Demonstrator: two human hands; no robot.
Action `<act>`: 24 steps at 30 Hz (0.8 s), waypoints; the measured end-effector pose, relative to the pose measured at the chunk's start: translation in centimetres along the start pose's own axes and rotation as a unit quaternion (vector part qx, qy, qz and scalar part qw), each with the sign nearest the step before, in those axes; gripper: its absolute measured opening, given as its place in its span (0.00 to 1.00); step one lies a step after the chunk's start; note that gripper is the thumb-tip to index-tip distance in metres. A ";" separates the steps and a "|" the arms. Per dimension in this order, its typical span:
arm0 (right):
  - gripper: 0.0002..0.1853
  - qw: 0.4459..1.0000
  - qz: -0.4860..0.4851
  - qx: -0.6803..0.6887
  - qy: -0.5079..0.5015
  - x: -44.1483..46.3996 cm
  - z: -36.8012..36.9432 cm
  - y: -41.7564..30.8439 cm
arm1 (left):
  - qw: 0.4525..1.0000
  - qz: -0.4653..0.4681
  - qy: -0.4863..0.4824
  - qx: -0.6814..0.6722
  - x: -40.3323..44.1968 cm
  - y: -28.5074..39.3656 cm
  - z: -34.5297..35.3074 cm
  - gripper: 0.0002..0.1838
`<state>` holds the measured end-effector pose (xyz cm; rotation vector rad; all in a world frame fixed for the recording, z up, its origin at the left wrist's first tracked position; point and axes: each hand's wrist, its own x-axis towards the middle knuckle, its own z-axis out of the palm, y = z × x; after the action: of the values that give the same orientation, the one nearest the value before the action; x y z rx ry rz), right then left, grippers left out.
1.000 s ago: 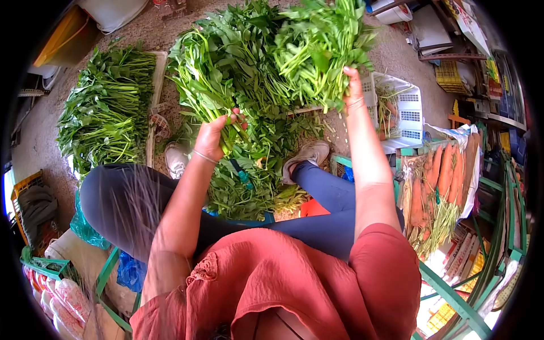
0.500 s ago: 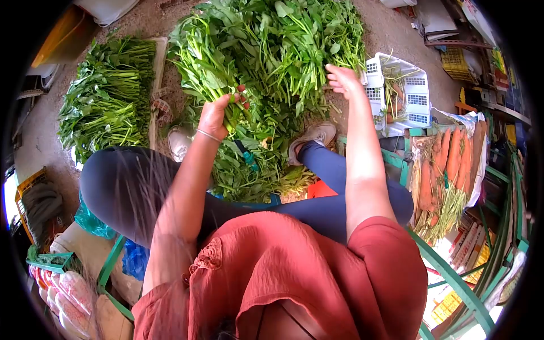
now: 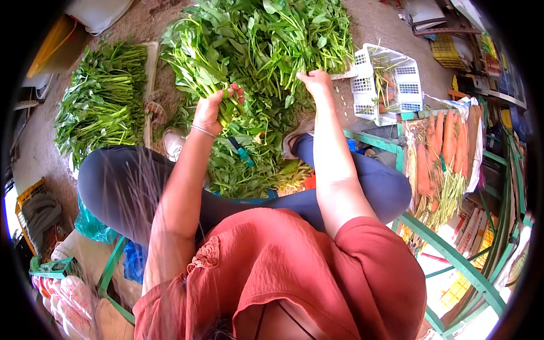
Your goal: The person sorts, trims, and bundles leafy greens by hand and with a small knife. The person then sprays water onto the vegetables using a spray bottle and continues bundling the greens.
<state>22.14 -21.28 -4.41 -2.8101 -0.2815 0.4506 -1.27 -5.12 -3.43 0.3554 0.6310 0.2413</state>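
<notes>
In the head view, my left hand (image 3: pixel 209 111), with a bangle at the wrist, is closed around a bunch of water spinach (image 3: pixel 195 65). The leaves point away from me and the cut stems stick out below my fingers. My right hand (image 3: pixel 317 85) is closed at the near right edge of the big water spinach heap (image 3: pixel 266 39), its thumb and fingers pinching at stems there; the fingertips are partly hidden. More loose greens (image 3: pixel 243 175) lie between my feet, with a dark-and-teal object (image 3: pixel 242 152) among them.
Stacked greens (image 3: pixel 105 96) lie on the left beside a pale board edge (image 3: pixel 152 85). At right stand a white plastic basket (image 3: pixel 405 85) with carrots and trimmings, and a green-framed stand (image 3: pixel 374 143) beside piled carrots (image 3: pixel 450 141). My bent knees flank the greens.
My right hand has moved left and inward along the heap's near edge, and its fingers have gone from spread to closed. My left hand still grips its bunch, nearly in place.
</notes>
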 end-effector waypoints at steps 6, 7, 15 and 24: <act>0.21 0.982 0.011 0.159 -0.101 1.0 -1.2 1.2 | 0.999 -0.020 -0.025 0.017 0.0 -0.1 1.5 0.14; 0.16 0.956 0.031 0.281 -0.077 -0.2 -2.5 0.5 | 0.999 -0.026 -0.028 0.020 0.2 0.0 1.8 0.13; 0.13 0.957 -0.118 0.263 0.033 -8.1 -1.6 -3.6 | 0.994 -0.047 -0.032 0.092 3.0 -0.4 4.3 0.14; 0.08 0.960 -0.253 0.077 -0.094 -12.1 0.1 -4.8 | 0.988 -0.125 -0.007 0.090 5.5 -3.9 1.3 0.09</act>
<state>10.13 -19.58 0.34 -2.4178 -0.9326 0.5826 4.31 -7.23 -6.90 0.4460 0.6794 -0.0592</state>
